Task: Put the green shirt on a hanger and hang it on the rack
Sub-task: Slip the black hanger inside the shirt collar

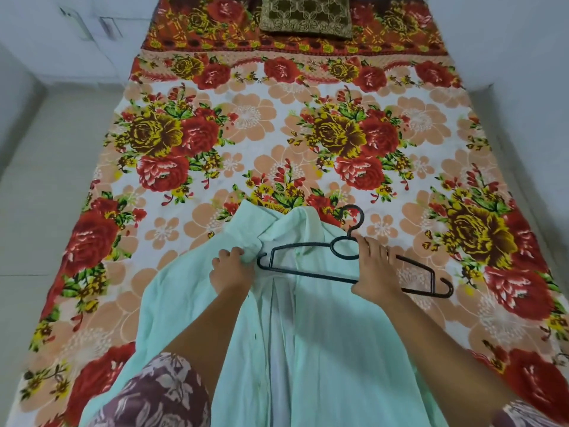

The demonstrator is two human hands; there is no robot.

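My left hand [232,269] is curled into the shirt's cloth, bunching a fold near the collar. My right hand [374,269] is wrapped round the black hanger [308,274], fingers over its sloping shoulder just beside the neck ring, thumb under the bottom bar. Between my two hands the hanger's left end lies over the open front of the green shirt [323,334], not yet inside a shoulder as far as I can tell. The shirt runs from under my hands back toward me, across the flowered bedspread [277,124]. I judge the cloth thin, light and limp. It will sag and slide wherever I let go, so the collar and shoulder seams are the places to pinch. The hanger looks rigid and light, best held at its neck so both ends stay free. Far beyond my hands lies a brown cushion [304,16]. No rack shows.
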